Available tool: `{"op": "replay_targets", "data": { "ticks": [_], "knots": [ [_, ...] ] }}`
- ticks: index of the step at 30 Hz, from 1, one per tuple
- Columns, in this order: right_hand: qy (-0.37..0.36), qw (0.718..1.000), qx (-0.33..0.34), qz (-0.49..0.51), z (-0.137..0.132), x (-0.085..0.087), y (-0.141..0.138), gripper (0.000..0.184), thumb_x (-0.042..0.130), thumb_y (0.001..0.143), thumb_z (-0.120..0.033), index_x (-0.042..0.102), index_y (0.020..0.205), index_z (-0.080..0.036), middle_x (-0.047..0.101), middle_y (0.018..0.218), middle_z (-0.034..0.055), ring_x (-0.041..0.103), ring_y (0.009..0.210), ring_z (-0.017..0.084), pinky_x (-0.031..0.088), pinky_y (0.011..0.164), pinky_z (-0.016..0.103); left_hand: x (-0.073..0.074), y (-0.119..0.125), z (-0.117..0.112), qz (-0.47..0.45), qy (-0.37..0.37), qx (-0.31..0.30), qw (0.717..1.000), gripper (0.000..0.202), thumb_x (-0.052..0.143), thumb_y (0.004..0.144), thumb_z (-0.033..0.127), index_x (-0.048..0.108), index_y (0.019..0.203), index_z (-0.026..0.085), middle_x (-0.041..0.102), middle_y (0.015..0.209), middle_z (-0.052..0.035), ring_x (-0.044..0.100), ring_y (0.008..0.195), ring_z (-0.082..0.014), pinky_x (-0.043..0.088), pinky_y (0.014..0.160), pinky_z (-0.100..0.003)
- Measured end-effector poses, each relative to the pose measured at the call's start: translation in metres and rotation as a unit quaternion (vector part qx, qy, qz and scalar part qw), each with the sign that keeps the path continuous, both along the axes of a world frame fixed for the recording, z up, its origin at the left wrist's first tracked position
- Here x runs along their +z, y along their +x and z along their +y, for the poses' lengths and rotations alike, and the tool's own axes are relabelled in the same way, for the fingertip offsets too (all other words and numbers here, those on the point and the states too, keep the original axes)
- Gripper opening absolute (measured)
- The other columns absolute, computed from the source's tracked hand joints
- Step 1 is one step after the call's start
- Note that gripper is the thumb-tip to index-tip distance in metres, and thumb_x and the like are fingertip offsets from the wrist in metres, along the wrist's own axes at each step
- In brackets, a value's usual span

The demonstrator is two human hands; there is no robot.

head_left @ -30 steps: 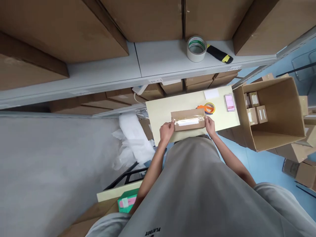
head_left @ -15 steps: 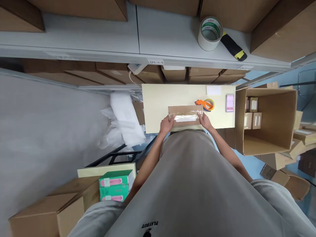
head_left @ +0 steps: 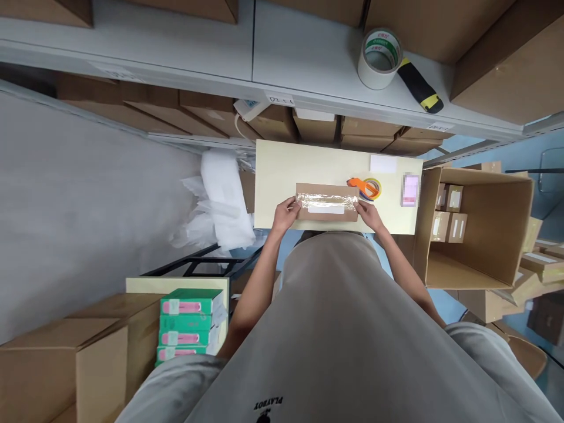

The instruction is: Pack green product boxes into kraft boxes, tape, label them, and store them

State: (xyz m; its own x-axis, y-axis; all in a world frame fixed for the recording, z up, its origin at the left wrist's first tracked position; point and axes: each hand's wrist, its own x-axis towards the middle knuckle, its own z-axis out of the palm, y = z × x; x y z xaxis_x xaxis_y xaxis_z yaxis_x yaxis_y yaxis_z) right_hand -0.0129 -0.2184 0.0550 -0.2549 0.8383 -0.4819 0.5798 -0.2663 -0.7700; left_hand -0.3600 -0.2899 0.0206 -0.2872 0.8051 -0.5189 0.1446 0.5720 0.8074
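A small brown cardboard box with clear tape and a white label along its top lies on a pale yellow table. My left hand grips the box's left end, fingers curled round it. At the right end, my right hand does the same. Just beyond the box's right corner lies an orange tape dispenser with a roll of tape.
A phone and a white slip lie on the table's right part. An open carton holding small boxes stands at the right. A tape roll and knife sit on the shelf above. Green boxes are stacked lower left beside white wrapping.
The view has tilted downward, so more of the green boxes and the carton at lower left show. Both hands stay on the ends of the box, which lies flatter on the table.
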Motion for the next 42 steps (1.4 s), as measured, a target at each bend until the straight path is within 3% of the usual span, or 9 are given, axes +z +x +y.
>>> {"op": "replay_targets", "data": {
  "ticks": [4,8,12,17,24,26,30,37,42],
  "knots": [
    [0.012,0.999,0.034,0.01,-0.001,0.003,-0.005,0.075,0.049,0.099,-0.092,0.068,0.08,-0.022,0.071,0.076,0.0047,0.066,0.078,0.023,0.057,0.076,0.034,0.005,-0.003,-0.005,0.011,0.025,0.01,1.0,0.051,0.078,0.095,0.053,0.085,0.13,0.017,0.086,0.135,-0.0103,0.08,0.124,-0.0318,0.061,0.118,-0.044],
    [0.025,0.996,0.032,0.083,0.002,0.003,-0.022,0.065,0.062,0.101,-0.08,0.083,0.105,-0.019,0.086,0.111,0.0098,0.078,0.109,0.031,0.064,0.1,0.04,0.011,-0.019,-0.017,-0.009,0.054,0.058,0.997,0.057,0.086,0.087,0.054,0.086,0.13,0.016,0.084,0.141,-0.0107,0.077,0.137,-0.0346,0.057,0.126,-0.048],
    [0.027,0.992,0.031,0.119,0.01,-0.01,-0.036,0.062,0.072,0.097,-0.074,0.088,0.128,-0.023,0.08,0.148,0.0103,0.077,0.131,0.036,0.066,0.112,0.049,0.007,-0.032,-0.026,-0.05,0.044,0.129,0.989,0.054,0.095,0.076,0.045,0.087,0.12,0.016,0.086,0.135,-0.0112,0.078,0.137,-0.0369,0.056,0.128,-0.054],
    [0.02,0.995,0.035,0.094,0.01,-0.032,-0.033,0.063,0.079,0.095,-0.064,0.085,0.14,-0.021,0.074,0.16,0.0136,0.081,0.125,0.035,0.068,0.11,0.049,-0.003,-0.03,-0.035,-0.024,-0.025,0.196,0.98,0.046,0.103,0.063,0.032,0.085,0.101,0.015,0.088,0.106,-0.014,0.083,0.122,-0.0407,0.064,0.118,-0.059],
    [0.024,0.993,0.111,-0.031,-0.011,-0.046,-0.033,0.049,0.072,0.098,-0.022,0.081,0.146,-0.024,0.075,0.159,0.011,0.086,0.111,0.028,0.066,0.11,0.043,-0.002,-0.018,-0.049,0.056,-0.077,0.127,0.987,0.02,0.087,0.075,0.036,0.081,0.087,0.021,0.085,0.082,-0.0064,0.084,0.114,-0.0377,0.063,0.114,-0.054],
    [0.041,0.984,0.153,-0.08,-0.013,-0.046,-0.03,0.05,0.07,0.099,-0.017,0.079,0.148,-0.024,0.075,0.159,0.0105,0.083,0.123,0.029,0.063,0.117,0.045,0.002,-0.017,-0.05,0.085,-0.073,0.117,0.987,0.02,0.079,0.079,0.03,0.084,0.096,0.021,0.086,0.087,-0.0068,0.083,0.116,-0.0376,0.06,0.117,-0.056],
    [0.127,0.965,0.145,-0.177,-0.007,-0.043,-0.012,0.048,0.063,0.107,-0.02,0.071,0.154,-0.015,0.07,0.162,0.0203,0.065,0.151,0.035,0.05,0.131,0.053,0.021,-0.012,-0.041,0.182,-0.012,0.128,0.975,0.045,0.063,0.092,0.024,0.083,0.132,0.019,0.083,0.139,-0.0172,0.077,0.136,-0.0344,0.055,0.125,-0.051],
    [0.085,0.962,0.027,-0.26,0.024,-0.054,-0.007,0.047,0.053,0.103,-0.013,0.065,0.147,-0.003,0.072,0.147,0.0334,0.065,0.144,0.041,0.039,0.133,0.06,0.061,0.048,0.024,0.19,0.121,0.021,0.974,0.042,0.052,0.107,0.025,0.08,0.138,0.021,0.079,0.147,-0.013,0.072,0.141,-0.0286,0.054,0.127,-0.045],
    [0.065,0.972,-0.017,-0.227,0.04,-0.054,-0.017,0.034,0.054,0.107,-0.027,0.072,0.132,-0.013,0.084,0.112,0.0235,0.078,0.121,0.039,0.047,0.127,0.055,0.051,0.121,0.064,0.08,0.122,-0.108,0.983,0.036,0.06,0.103,0.019,0.083,0.131,0.024,0.084,0.138,-0.011,0.08,0.128,-0.0292,0.061,0.12,-0.049]
  ]
}}
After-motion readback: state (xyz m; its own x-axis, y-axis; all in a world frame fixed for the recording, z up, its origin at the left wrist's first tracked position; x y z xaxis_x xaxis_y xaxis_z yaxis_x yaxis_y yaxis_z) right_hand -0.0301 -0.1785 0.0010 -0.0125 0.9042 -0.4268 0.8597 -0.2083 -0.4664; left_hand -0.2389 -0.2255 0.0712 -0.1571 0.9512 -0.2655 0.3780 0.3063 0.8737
